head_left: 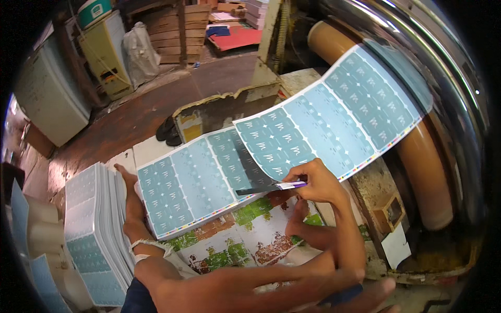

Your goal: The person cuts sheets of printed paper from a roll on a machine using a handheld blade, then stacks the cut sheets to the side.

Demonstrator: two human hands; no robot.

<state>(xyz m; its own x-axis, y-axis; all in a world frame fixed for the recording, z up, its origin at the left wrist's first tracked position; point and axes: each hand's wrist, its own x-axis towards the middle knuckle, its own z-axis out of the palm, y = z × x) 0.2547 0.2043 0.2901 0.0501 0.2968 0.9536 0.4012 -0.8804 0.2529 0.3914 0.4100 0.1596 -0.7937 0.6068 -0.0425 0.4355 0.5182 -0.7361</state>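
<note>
Teal-and-blue printed sheet (339,125) at two o'clock, probably light, flexible, easily creased; best lifted by opposite edges. At five, blurred left grip (292,289), hold impossible to tell; at four, right grip (319,180) curled firmly around purple-handled blade (283,185).

I see the floor (219,78) as dark reddish brown at the back and pale nearer the person, with a worn patch (224,255) of green, brown and white. One bare foot (297,221) rests on that patch, the other (124,175) on the pale part. Dark footwear (168,130) lies behind the wide stack of printed sheets (201,175), whose underside I can't make out; nor can I see the base of the tall stack (86,208) at left. Farther back stands a white sack (141,57).
</note>
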